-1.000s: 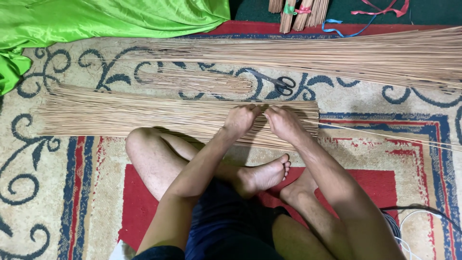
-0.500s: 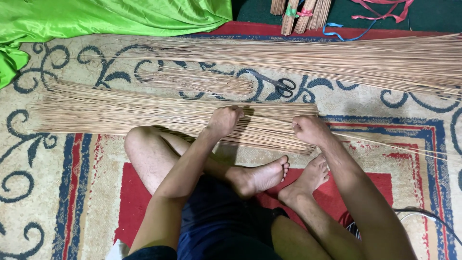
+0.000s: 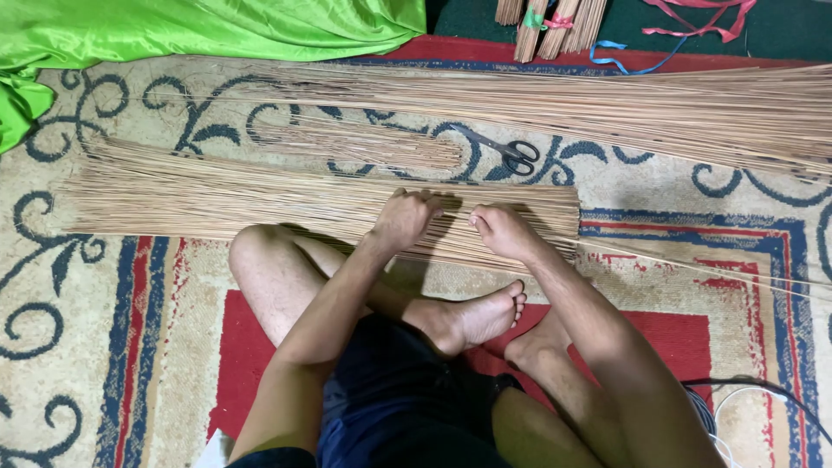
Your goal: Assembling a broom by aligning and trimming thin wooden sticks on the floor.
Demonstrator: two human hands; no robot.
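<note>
I sit cross-legged on a patterned carpet. A flat layer of thin tan sticks (image 3: 217,195) lies across it in front of my knees. My left hand (image 3: 404,218) rests on the layer near its right end, fingers curled down into the sticks. Just to the right, my right hand (image 3: 499,230) pinches a few sticks between thumb and fingertips. The two hands are a few centimetres apart. One loose stick (image 3: 711,270) runs off to the right from the layer's end.
A longer pile of sticks (image 3: 676,108) lies farther back, with a smaller sheaf (image 3: 364,146) to its left. Black scissors (image 3: 513,154) lie between the piles. Green cloth (image 3: 173,30) fills the top left; tied stick bundles (image 3: 546,22) and ribbons (image 3: 685,17) sit at the top.
My right hand swung out to the right along the sticks half a second ago and has come back beside the left hand. My left hand has stayed on the layer.
</note>
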